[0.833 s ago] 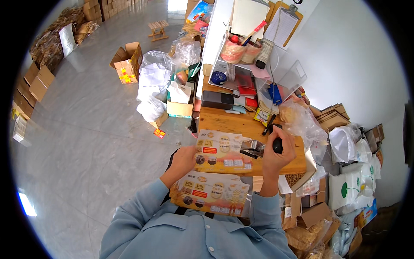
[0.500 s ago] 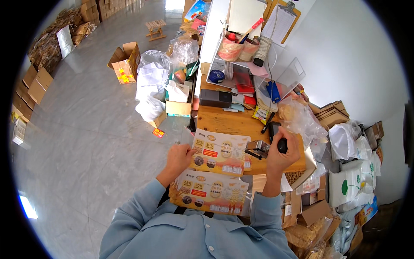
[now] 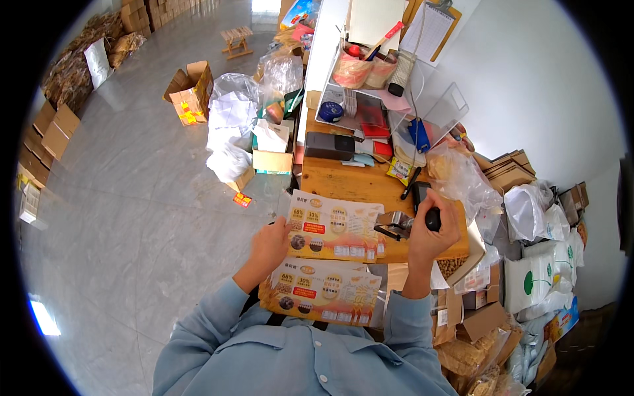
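the table (image 3: pixel 323 177) is honey-brown with wood grain. over its near edge, the upper sheet (image 3: pixel 335 226) is cream fading to orange-yellow, with gold discs and a red block; the hand tool (image 3: pixel 398 223) is silver and black. just before the table, the lower sheet (image 3: pixel 323 294) repeats this pattern. right of it, a white bag (image 3: pixel 536 278) bears a green oval.

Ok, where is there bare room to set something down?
The wooden tabletop is bare between the dark box and the upper printed stack. Grey floor left of the left hand is open too. It's crowded behind the dark box, around the blue tape roll, and where the right hand holds a black-handled tool.
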`<action>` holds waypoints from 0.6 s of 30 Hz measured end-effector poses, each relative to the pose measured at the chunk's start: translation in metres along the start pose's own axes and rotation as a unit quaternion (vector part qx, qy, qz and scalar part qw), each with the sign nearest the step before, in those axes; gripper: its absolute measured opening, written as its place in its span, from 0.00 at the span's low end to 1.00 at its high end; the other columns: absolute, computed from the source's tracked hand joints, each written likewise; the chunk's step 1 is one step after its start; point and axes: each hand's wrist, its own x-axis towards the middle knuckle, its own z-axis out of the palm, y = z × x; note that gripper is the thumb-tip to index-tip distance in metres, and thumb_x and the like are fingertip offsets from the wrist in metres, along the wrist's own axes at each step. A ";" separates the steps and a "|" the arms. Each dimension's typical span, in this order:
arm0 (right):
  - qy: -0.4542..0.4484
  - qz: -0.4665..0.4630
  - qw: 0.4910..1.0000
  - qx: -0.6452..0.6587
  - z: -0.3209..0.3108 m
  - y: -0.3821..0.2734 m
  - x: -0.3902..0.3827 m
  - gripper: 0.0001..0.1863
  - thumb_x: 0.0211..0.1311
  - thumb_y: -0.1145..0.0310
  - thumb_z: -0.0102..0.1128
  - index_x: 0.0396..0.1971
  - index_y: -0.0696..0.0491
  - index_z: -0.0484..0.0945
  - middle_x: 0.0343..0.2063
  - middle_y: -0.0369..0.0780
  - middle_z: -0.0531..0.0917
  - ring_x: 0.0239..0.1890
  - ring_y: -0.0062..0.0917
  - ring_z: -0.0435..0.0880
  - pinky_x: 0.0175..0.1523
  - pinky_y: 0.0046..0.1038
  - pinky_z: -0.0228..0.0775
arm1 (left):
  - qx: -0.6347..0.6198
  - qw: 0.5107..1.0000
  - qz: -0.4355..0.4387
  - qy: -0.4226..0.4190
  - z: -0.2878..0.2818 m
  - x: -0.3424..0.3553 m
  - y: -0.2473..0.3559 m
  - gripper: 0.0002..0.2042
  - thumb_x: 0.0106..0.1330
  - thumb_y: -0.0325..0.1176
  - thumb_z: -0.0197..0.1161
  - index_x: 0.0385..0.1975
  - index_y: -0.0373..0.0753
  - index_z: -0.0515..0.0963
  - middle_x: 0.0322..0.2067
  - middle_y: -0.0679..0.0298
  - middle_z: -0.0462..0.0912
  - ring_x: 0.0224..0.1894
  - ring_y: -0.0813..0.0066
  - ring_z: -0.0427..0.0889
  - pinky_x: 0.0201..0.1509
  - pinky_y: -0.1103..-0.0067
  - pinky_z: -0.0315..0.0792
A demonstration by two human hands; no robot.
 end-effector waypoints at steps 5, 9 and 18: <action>-0.013 -0.008 1.000 0.024 0.010 -0.002 0.000 0.15 0.44 0.87 0.64 0.33 0.54 0.83 0.23 0.40 0.79 0.27 0.34 0.77 0.36 0.31 0.68 | -0.114 0.993 -0.010 0.009 -0.017 -0.017 -0.014 0.12 0.71 0.32 0.54 0.25 0.31 0.70 0.21 0.47 0.76 0.24 0.47 0.76 0.26 0.64 0.66; -0.032 -0.032 0.998 0.038 0.028 -0.003 -0.008 0.14 0.42 0.87 0.63 0.32 0.55 0.83 0.23 0.41 0.79 0.27 0.36 0.77 0.36 0.32 0.68 | -0.255 0.954 -0.114 -0.106 -0.018 -0.051 -0.033 0.13 0.70 0.34 0.56 0.26 0.30 0.71 0.19 0.49 0.76 0.21 0.52 0.73 0.25 0.69 0.64; -0.108 -0.071 0.986 0.102 0.094 -0.017 -0.050 0.14 0.42 0.83 0.65 0.32 0.53 0.83 0.22 0.38 0.78 0.27 0.36 0.77 0.35 0.35 0.67 | -0.013 0.982 -0.005 -0.190 -0.042 -0.071 -0.025 0.13 0.63 0.40 0.65 0.25 0.37 0.77 0.20 0.58 0.81 0.24 0.59 0.81 0.27 0.68 0.71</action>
